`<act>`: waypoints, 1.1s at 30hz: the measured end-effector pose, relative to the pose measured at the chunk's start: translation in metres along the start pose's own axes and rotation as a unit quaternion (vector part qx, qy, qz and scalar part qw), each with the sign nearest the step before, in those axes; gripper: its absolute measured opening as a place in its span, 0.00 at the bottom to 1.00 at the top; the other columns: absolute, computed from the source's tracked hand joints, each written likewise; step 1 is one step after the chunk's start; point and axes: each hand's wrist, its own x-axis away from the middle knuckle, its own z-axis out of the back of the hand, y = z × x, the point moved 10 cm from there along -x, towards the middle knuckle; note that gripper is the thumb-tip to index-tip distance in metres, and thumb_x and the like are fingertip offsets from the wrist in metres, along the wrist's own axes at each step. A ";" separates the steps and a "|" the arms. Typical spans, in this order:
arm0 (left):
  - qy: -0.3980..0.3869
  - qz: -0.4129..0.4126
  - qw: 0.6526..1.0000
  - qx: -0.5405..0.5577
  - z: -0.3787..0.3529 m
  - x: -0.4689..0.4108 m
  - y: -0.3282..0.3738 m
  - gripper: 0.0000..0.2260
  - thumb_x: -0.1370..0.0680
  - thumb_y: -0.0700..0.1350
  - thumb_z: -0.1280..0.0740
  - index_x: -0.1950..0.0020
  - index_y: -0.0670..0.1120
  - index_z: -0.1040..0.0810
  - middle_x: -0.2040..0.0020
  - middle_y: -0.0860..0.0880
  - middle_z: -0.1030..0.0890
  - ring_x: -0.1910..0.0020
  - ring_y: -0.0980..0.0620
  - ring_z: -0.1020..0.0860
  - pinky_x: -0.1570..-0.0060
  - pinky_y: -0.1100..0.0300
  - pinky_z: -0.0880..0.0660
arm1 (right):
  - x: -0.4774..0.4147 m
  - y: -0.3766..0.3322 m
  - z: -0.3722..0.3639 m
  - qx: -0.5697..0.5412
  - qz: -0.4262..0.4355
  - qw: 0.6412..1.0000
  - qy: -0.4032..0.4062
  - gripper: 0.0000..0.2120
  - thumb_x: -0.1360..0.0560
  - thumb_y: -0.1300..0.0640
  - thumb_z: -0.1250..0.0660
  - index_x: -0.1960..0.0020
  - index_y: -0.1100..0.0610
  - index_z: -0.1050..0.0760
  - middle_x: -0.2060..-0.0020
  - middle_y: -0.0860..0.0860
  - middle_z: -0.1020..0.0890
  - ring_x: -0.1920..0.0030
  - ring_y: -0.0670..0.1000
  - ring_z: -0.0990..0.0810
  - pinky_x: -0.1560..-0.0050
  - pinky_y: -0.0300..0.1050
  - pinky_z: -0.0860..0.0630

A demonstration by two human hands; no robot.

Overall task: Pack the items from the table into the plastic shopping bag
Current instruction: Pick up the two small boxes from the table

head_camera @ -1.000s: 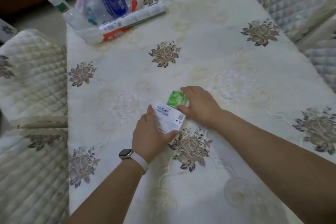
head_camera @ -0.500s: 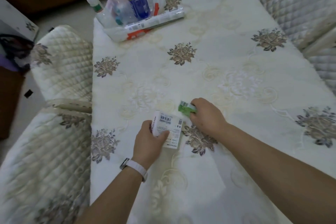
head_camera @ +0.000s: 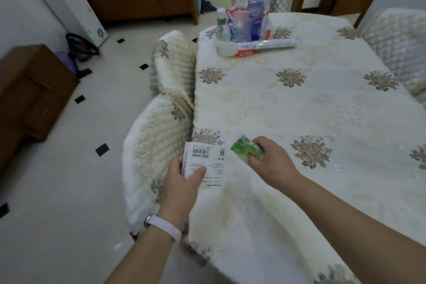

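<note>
My left hand [head_camera: 182, 182] grips white box [head_camera: 204, 163]; right hand [head_camera: 270, 161] pinches green packet [head_camera: 244, 148]; shopping bag [head_camera: 232, 47] at 12 o'clock.

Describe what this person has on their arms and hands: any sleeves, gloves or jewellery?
Both forearms are bare, with no sleeves showing and no gloves. The left hand has a white band round its wrist, with what looks like a watch case at the outer edge. The right hand and its wrist carry nothing that can be seen. No rings show on the fingers that are in view.
</note>
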 end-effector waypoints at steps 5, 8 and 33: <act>0.030 -0.058 0.998 0.025 0.143 0.032 0.005 0.10 0.24 0.42 0.27 0.47 0.49 0.26 0.52 0.54 0.17 0.57 0.59 0.17 0.60 0.61 0.19 | 0.052 -0.125 -0.057 -0.002 0.051 0.998 0.024 0.04 0.28 0.59 0.34 0.54 0.55 0.26 0.61 0.51 0.22 0.60 0.52 0.25 0.64 0.46 0.33; 0.057 -0.065 0.995 0.041 0.229 0.048 -0.008 0.09 0.24 0.43 0.28 0.47 0.49 0.26 0.51 0.53 0.17 0.55 0.58 0.17 0.61 0.62 0.19 | 0.075 -0.197 -0.101 -0.008 0.093 0.995 0.021 0.04 0.28 0.59 0.33 0.55 0.52 0.26 0.62 0.49 0.23 0.61 0.50 0.25 0.63 0.45 0.31; 0.266 0.024 0.961 0.074 0.562 -0.078 -0.104 0.11 0.24 0.43 0.28 0.47 0.53 0.27 0.49 0.52 0.16 0.53 0.54 0.16 0.54 0.54 0.18 | -0.056 -0.473 -0.390 -0.095 0.168 0.973 -0.129 0.06 0.28 0.59 0.35 0.53 0.50 0.27 0.62 0.45 0.22 0.62 0.47 0.24 0.65 0.37 0.31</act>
